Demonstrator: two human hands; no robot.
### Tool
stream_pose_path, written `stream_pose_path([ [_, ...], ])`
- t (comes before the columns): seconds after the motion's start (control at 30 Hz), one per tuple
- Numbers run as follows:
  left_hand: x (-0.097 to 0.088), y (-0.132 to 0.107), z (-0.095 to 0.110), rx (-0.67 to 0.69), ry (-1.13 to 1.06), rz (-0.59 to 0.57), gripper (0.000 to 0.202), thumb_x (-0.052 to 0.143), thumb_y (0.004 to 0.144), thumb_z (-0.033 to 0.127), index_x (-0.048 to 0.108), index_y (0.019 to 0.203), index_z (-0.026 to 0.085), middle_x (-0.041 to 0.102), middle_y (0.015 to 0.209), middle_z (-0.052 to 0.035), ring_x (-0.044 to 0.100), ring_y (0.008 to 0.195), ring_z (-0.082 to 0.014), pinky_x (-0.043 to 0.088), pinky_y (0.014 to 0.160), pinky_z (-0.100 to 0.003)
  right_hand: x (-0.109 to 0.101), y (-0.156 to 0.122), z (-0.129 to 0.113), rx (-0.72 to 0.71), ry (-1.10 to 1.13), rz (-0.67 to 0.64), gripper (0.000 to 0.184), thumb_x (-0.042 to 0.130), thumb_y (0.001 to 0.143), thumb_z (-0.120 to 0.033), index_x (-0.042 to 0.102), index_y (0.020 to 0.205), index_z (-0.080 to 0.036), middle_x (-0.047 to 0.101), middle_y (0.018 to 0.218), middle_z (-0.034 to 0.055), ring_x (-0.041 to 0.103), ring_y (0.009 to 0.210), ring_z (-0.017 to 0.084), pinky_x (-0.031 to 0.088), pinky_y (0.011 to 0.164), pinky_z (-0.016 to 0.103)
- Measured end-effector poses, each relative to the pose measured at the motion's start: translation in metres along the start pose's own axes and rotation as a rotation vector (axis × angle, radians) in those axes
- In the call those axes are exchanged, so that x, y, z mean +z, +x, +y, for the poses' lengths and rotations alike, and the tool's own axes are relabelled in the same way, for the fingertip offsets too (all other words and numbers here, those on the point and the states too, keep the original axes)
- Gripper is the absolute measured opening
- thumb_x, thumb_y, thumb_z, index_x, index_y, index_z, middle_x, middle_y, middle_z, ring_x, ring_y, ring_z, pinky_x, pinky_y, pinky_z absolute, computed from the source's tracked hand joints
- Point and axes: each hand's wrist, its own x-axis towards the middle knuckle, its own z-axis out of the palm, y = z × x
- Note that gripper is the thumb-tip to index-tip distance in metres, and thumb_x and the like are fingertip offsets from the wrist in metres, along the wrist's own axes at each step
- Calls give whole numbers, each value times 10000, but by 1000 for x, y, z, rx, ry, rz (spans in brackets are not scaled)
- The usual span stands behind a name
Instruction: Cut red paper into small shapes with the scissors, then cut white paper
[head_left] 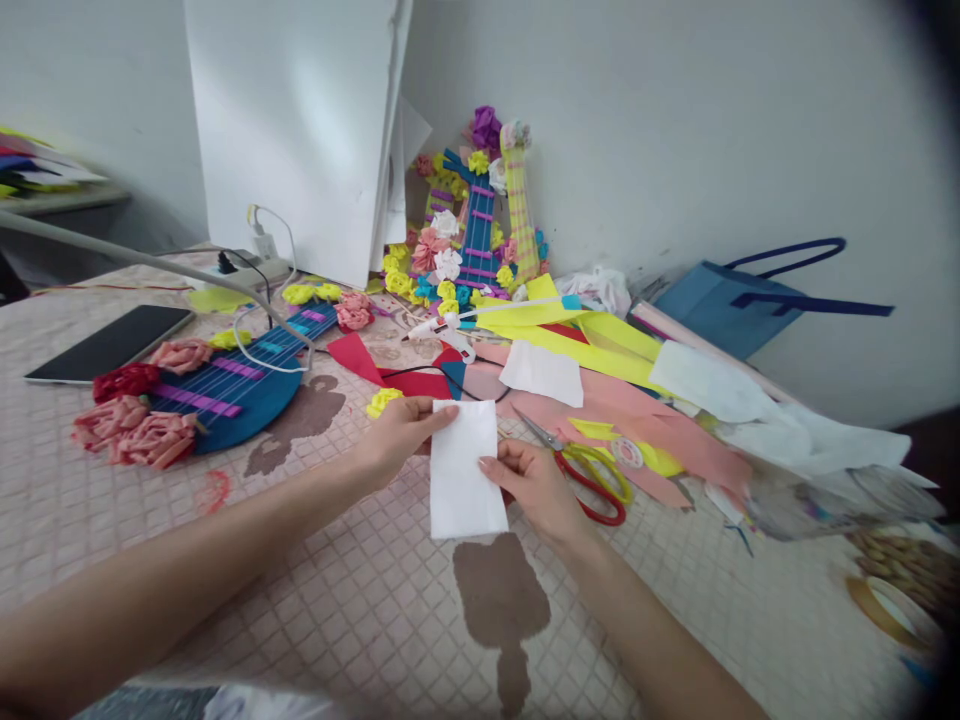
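Note:
Between my two hands is a white rectangular strip (466, 480) that looks like folded crepe paper or thin cloth. My left hand (409, 432) pinches its upper left edge, thumb on top. On the right edge, about halfway down, my right hand (536, 480) grips it between thumb and fingers. Just beyond my right hand lie scissors (592, 480) with red and yellow handles. Another white piece (541, 372) rests on the pink paper behind. A yellow paper flower (384, 402) sits close to my left hand.
A blue guitar-shaped craft (247, 395) with paper roses lies at left, near a black tablet (112, 343). Behind are a glue gun (439, 325), yellow strips (607, 335), decorated guitars (478, 225) and white boards (292, 130). A blue bag (727, 305) and tape roll (892, 612) are at right.

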Motion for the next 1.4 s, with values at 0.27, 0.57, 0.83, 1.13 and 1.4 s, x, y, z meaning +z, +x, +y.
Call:
stream_pose_path([
  [0.27,2,1,-12,-98,-120,-74,286,796,686,263,697,914,121,734,907,-101,669,728,-173,522,653,-264,-3,2,1,-30,33,15,277,737,726,-429,631,751,-174,667,661,4,574,535,135,443,492,247],
  [0.57,10,-4,-12,-343,-364,-117,214,764,728,191,695,914,112,752,892,-109,708,752,-205,551,742,-306,-5,3,-6,-67,-44,7,301,683,750,-496,623,772,-201,656,638,-4,596,526,155,468,497,275],
  [0.83,9,-4,-14,-312,-316,-72,180,758,732,187,705,886,112,754,874,-115,706,765,-215,551,722,-310,-105,-4,-27,-169,-1129,338,226,713,695,-378,589,799,-221,679,795,41,615,722,226,420,611,317],
  [1.13,5,0,-7,-325,-328,-69,190,751,731,163,700,909,119,751,879,-106,705,775,-215,550,744,-320,-133,-6,-15,-13,-1136,161,218,734,646,-324,600,777,-213,651,688,28,563,606,201,337,529,281],
  [1.4,-5,13,9,-264,-320,5,191,746,738,163,697,914,108,739,967,-135,699,870,-239,548,816,-341,-135,-17,-33,-10,-962,188,243,735,661,-372,642,813,-207,694,796,61,626,717,243,437,607,322],
])
